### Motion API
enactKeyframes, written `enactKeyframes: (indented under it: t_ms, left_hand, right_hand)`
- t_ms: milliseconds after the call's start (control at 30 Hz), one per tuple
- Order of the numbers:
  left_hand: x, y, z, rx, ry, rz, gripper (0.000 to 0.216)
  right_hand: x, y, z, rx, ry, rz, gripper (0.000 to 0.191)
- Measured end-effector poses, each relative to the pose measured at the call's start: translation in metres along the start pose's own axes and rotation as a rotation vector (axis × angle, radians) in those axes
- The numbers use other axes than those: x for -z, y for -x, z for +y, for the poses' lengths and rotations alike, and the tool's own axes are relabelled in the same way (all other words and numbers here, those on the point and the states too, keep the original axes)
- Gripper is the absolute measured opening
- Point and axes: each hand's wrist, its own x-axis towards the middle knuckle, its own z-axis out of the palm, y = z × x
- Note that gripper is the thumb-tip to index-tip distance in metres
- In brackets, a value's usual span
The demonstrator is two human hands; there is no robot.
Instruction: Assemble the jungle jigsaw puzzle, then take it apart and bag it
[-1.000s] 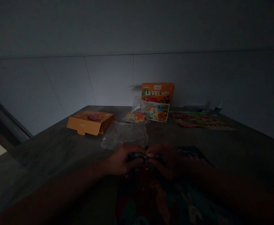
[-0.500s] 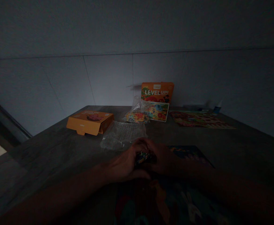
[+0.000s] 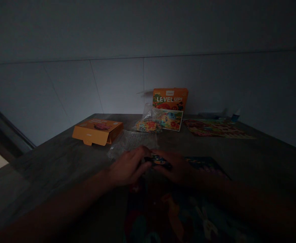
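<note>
Between my two hands, near the middle of the table, is a small pile of dark, multicoloured puzzle pieces (image 3: 158,161). My left hand (image 3: 127,167) grips its left side, thumb and fingers bent around it. My right hand (image 3: 174,165) closes on its right side and covers part of it. In the dim light, single pieces cannot be made out. Under and in front of my hands lies a large dark picture sheet (image 3: 173,212) showing an orange animal and a white rabbit; my forearms hide parts of it. Its far corner shows past my right hand.
Beyond my left hand lies a crumpled clear plastic bag (image 3: 127,143). An orange box (image 3: 97,130) with an open flap is at left. Farther back are a bag of colourful pieces (image 3: 148,125), a picture card (image 3: 172,119), a standing "LEVEL UP!" box (image 3: 170,98), a printed sheet (image 3: 216,129) and a small bottle (image 3: 236,115).
My left hand has shifted left and slightly away from me, and its thumb has drawn back. More of the pile shows between my hands, which have moved a little apart.
</note>
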Motion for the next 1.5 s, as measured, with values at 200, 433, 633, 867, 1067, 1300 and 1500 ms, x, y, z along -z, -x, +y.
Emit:
enactKeyframes:
  t_ms: [200,433,633,867,1067,1300,1500]
  left_hand:
    - [0.02,-0.007,-0.005,0.056,-0.28,-0.428,0.049]
    - [0.026,-0.008,0.003,0.217,-0.182,-0.546,0.055]
    - [0.024,-0.006,-0.003,0.38,0.16,-0.51,0.045]
    - [0.009,0.0,-0.017,0.391,0.763,-0.438,0.026]
    - [0.014,-0.001,-0.022,0.392,0.704,-0.468,0.032]
    - [0.02,0.002,-0.017,0.405,0.756,-0.617,0.05]
    - [0.022,0.002,-0.016,0.361,0.812,-0.678,0.041]
  right_hand:
    - [0.0,-0.002,-0.002,-0.06,0.046,-0.131,0.034]
    - [0.002,-0.004,-0.005,-0.102,0.066,-0.193,0.037]
    - [0.003,-0.004,-0.006,-0.052,0.053,-0.189,0.035]
    - [0.003,-0.003,-0.004,-0.042,0.068,-0.139,0.029]
    - [0.001,0.0,-0.002,-0.029,0.066,-0.044,0.03]
    - [0.004,-0.002,-0.006,0.024,0.048,-0.03,0.028]
    - [0.009,-0.001,-0.012,0.166,0.063,0.141,0.025]
